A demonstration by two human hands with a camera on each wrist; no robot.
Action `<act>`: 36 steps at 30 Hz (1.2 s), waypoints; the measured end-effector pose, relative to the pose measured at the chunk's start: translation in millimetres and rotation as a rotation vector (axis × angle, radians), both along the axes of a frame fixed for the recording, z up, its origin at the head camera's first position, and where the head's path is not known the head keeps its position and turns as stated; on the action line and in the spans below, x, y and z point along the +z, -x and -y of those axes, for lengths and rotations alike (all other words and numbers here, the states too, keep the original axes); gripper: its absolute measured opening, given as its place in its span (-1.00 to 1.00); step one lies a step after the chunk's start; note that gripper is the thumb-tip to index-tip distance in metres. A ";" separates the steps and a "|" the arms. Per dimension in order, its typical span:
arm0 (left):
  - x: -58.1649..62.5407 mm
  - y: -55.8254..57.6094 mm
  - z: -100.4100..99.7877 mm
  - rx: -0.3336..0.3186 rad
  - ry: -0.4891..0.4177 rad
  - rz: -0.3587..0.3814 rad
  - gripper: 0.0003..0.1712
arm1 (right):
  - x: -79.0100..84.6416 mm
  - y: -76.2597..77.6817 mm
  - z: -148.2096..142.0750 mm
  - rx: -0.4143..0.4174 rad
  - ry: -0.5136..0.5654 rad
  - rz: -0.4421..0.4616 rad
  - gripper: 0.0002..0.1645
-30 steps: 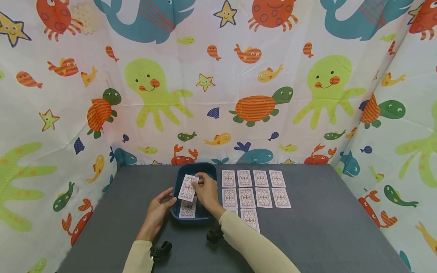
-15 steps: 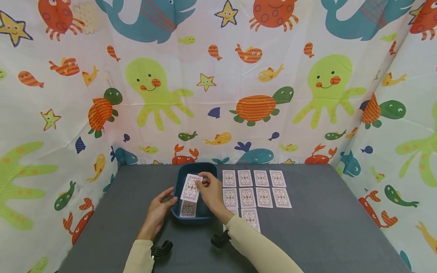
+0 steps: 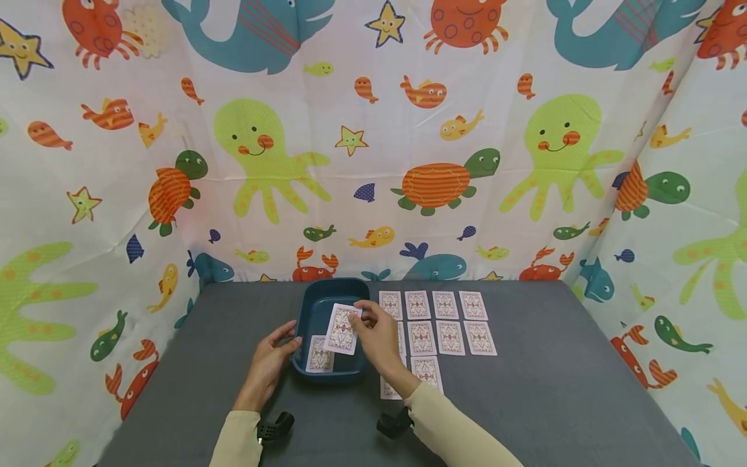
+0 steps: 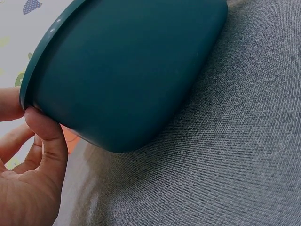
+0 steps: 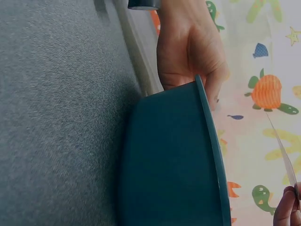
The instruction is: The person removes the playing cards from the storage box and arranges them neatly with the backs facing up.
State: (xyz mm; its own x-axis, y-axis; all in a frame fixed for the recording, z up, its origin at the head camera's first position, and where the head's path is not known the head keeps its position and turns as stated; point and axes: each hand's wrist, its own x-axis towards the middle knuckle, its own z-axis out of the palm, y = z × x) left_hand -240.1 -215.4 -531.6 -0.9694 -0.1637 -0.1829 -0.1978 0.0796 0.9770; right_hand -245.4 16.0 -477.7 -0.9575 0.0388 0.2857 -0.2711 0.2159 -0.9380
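Observation:
My right hand [image 3: 378, 334] pinches a playing card [image 3: 341, 329] by its upper right corner, patterned back showing, over a dark teal plastic tub [image 3: 351, 373]. Seen edge-on in the right wrist view, that card [image 5: 284, 153] stands above the level of the tub's rim, held between fingertips [image 5: 284, 207]. Another card [image 3: 318, 355] lies in the tub, partly covered by the held one. With thumb and finger, my left hand [image 3: 270, 360] grips the tub's left rim; the left wrist view has the thumb [image 4: 47, 129] just under the lip.
Right of the tub, several cards [image 3: 421, 338] lie in rows on the grey table [image 3: 554, 383], backs up. My right forearm overlaps the nearest row. A white curtain [image 3: 373, 175] printed with sea animals hangs behind and at both sides.
My right hand has moved right and slightly nearer with the pinched card, uncovering more of the card in the tub. The left hand stays at the rim.

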 end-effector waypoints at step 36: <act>-1.7 0.4 1.8 -0.005 -0.013 0.027 -0.43 | -28.4 -24.2 -85.8 -0.097 -0.037 0.094 -0.74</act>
